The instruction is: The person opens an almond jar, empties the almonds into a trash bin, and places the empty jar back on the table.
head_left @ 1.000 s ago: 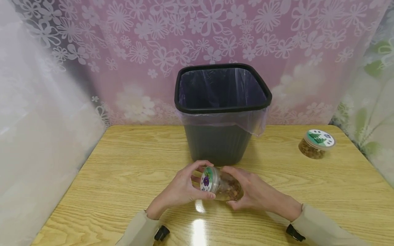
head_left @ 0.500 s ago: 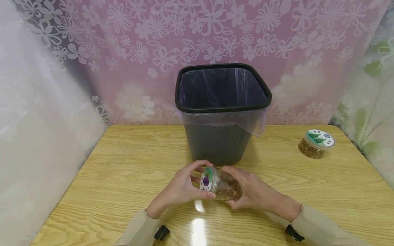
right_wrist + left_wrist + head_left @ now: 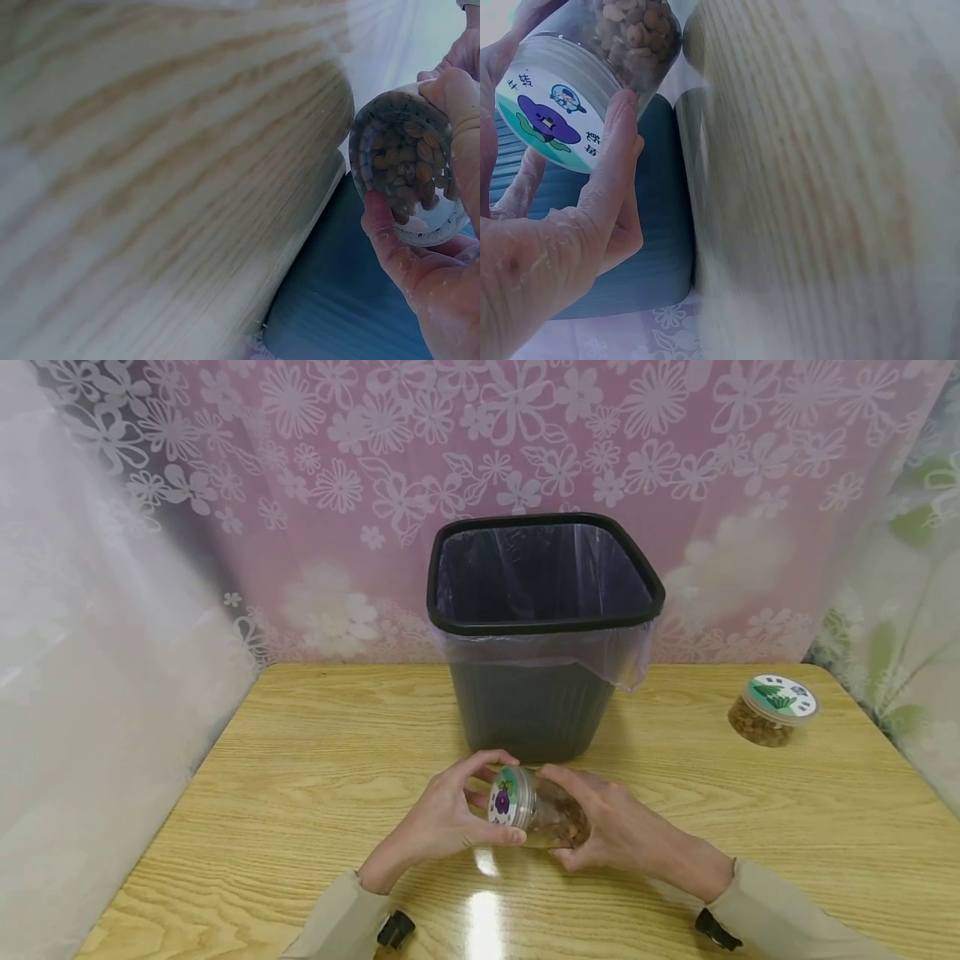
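Note:
A clear plastic jar (image 3: 553,820) lies tilted on its side between my hands, its screw lid turned to the left. Brown seeds or kernels (image 3: 405,161) fill part of it. My left hand (image 3: 453,817) grips the lid (image 3: 551,120), which carries a purple flower picture on white and green, with thumb and fingers round the rim. My right hand (image 3: 618,827) holds the jar's body near its base, fingers over the top and thumb below. Whether the jar touches the table cannot be made out.
Just behind my hands stands a black bin (image 3: 532,710) with a purple liner bag (image 3: 630,660) folded over its rim. A second, shorter jar (image 3: 771,712) with a green and white lid sits at the right of the wooden table (image 3: 315,777). Floral curtains (image 3: 337,485) hang behind.

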A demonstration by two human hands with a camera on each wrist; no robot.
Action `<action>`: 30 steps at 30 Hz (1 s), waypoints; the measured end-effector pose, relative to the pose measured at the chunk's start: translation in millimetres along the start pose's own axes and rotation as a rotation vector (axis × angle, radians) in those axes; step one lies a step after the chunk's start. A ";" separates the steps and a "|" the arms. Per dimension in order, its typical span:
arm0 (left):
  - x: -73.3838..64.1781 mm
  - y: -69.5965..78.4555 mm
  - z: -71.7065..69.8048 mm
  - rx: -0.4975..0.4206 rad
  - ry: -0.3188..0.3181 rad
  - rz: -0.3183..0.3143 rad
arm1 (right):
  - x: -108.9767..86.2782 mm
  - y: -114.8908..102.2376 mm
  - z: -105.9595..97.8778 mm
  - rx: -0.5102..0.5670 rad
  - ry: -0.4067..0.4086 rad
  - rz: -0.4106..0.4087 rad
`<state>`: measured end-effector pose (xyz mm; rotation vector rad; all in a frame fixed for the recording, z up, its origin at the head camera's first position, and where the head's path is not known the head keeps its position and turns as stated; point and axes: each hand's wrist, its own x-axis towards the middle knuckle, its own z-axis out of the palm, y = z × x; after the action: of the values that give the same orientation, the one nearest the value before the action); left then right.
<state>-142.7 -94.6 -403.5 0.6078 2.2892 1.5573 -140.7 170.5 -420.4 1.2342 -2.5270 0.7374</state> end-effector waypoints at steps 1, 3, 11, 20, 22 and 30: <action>-0.1 0.0 -0.2 -0.007 0.001 -0.013 | 0.3 -0.2 0.2 -0.005 0.003 -0.004; -0.4 -0.1 -0.6 -0.024 0.004 -0.046 | 0.9 -0.5 0.4 -0.010 0.011 -0.014; -2.8 2.0 -1.9 -0.227 -0.027 -0.166 | 2.6 -0.3 1.1 -0.004 -0.005 -0.025; -4.2 1.6 -5.1 0.062 -0.076 0.055 | 0.0 5.7 -1.9 0.116 -0.043 0.004; -4.1 0.8 -6.0 0.086 -0.090 0.094 | -0.9 7.8 -2.1 0.133 -0.042 -0.013; -3.7 -1.4 -9.1 0.111 -0.097 0.117 | -3.2 16.2 -6.5 0.002 -0.001 -0.185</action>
<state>-144.0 -104.3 -401.4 0.8407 2.3159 1.4239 -151.6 184.4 -421.7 1.4445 -2.3719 0.6965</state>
